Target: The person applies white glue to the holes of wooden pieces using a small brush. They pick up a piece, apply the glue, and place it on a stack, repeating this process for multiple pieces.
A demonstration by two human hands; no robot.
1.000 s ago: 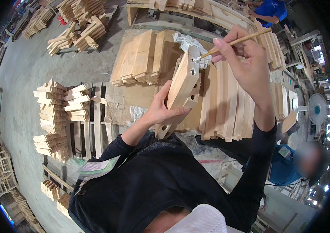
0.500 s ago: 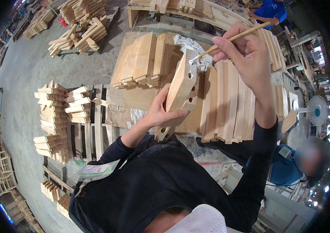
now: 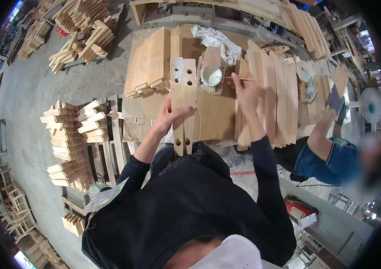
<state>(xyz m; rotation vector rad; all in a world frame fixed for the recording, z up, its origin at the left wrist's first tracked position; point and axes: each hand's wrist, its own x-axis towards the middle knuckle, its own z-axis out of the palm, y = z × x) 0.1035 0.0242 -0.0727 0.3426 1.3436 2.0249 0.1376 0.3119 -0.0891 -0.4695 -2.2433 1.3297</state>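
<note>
My left hand (image 3: 168,118) is wrapped round a pair of pale wooden pieces (image 3: 184,96) held side by side. Dark round holes show near both their ends, and white smears lie round some holes at the far end of the left piece. Between the fingers of my right hand (image 3: 247,95) is a thin wooden stick (image 3: 252,80). Its tip reaches into a round pot of white paste (image 3: 211,75), just right of the wooden pieces. The pot sits by a wooden block (image 3: 212,55) on the cardboard.
Planks are stacked on the cardboard-covered bench (image 3: 217,121), at left (image 3: 152,62) and right (image 3: 269,98). A crumpled white rag (image 3: 219,42) lies behind the pot. Another person (image 3: 327,154) works at the right near a fan (image 3: 372,107). Wood piles (image 3: 67,143) stand on pallets at the left.
My right hand has come down from the wooden pieces, bringing the stick's tip to the pot. My left hand has lowered and turned the pieces, so their holes now face up.
</note>
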